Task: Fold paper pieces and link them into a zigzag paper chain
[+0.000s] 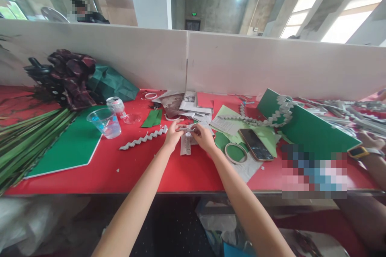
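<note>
A bare concrete hall with bright windows rises behind a white partition (pixel 241 64) along the far edge of a long red table (pixel 135 168). At far left lie green stems (pixel 27 136) and a green board (pixel 72 144); at right a second green board (pixel 313 128) carries a folded paper chain (pixel 271 118). Nearer the middle — a clear plastic cup (pixel 105 122), a phone (pixel 256 144), a tape ring (pixel 235 152). At centre, 2 hands meet over a grey folded paper strip (pixel 187 144): the left hand (pixel 173 134) and right hand (pixel 203 136) each pinch its upper end. A finished zigzag strip (pixel 143 138) lies just left of them. A co-worker's wrist with a yellow watch (pixel 358 151) rests at far right.
</note>
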A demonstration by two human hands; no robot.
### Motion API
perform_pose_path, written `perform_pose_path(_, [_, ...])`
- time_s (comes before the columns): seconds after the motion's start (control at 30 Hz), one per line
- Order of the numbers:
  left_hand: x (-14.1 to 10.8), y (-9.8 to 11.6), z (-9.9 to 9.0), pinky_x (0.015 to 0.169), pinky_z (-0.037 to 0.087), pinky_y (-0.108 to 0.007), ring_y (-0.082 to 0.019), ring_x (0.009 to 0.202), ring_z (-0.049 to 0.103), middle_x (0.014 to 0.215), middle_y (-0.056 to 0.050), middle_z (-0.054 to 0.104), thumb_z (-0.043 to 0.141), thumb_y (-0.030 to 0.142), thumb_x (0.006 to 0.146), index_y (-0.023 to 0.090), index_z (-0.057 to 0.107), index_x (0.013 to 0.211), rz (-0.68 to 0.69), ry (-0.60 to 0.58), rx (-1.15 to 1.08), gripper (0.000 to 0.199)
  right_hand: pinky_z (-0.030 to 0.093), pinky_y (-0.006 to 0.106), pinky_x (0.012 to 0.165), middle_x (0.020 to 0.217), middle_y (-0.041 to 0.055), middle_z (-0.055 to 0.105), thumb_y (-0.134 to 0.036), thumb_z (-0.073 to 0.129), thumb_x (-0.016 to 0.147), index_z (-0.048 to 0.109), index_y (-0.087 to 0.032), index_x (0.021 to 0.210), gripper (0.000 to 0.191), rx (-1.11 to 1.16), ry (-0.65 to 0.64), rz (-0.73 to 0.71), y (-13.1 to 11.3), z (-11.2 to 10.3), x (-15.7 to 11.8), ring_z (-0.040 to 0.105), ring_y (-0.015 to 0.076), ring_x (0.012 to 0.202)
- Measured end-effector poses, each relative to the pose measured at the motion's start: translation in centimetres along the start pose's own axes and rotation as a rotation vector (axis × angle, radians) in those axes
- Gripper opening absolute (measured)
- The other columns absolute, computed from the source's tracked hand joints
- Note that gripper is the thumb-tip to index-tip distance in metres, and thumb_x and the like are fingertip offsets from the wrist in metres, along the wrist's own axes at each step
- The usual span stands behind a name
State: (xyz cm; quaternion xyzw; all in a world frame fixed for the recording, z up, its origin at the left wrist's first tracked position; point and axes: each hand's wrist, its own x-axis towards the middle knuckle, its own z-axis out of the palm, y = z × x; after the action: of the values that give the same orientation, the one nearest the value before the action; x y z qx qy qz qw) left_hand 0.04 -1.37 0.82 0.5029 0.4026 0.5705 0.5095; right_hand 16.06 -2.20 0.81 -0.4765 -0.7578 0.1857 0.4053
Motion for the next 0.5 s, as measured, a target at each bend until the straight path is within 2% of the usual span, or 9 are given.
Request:
perform_pose_path(0.23, [0.1,-0.39,-0.04,0.079,0.054,-0.035,-0.018,0.08,0.066,0.084,-0.003,0.066,0.066,0.018,0.069,0.018,0.058,0.108,-0.015,-0.051,-0.044,0.039,0.043,0.027,0.062,0.074,0.0012,0.066,-0.025,0.052,0.085,0.057,-0.022,0.1,0.017,0.035,0.007,0.014,0.42,0.32,0.03,0.059,0.0175,0.063])
perform_pose_path(0.37, [0.08,-0.13,0.13,0.079,0.055,-0.036,-0.016,0.072,0.066,0.08,-0.002,0.065,0.067,0.021,0.071,0.018,0.059,0.102,-0.054,-0.02,-0.049,0.032,0.043,0.026,0.063,0.074,0.0004,0.066,-0.026,0.053,0.085,0.057,-0.023,0.108,0.023,0.027,-0.004,0.004,0.3,0.14,-0.05,0.059,0.0167,0.062])
perform_pose_path(0.5, [-0.02,0.24,0.27,0.078,0.055,-0.036,-0.017,0.072,0.066,0.081,-0.003,0.065,0.063,0.019,0.074,0.017,0.06,0.097,-0.067,-0.001,-0.078,0.023,0.044,0.026,0.066,0.078,0.0012,0.067,-0.023,0.052,0.086,0.06,-0.024,0.11,0.026,0.014,-0.017,-0.031,0.09,-0.01,-0.12,0.059,0.0166,0.066])
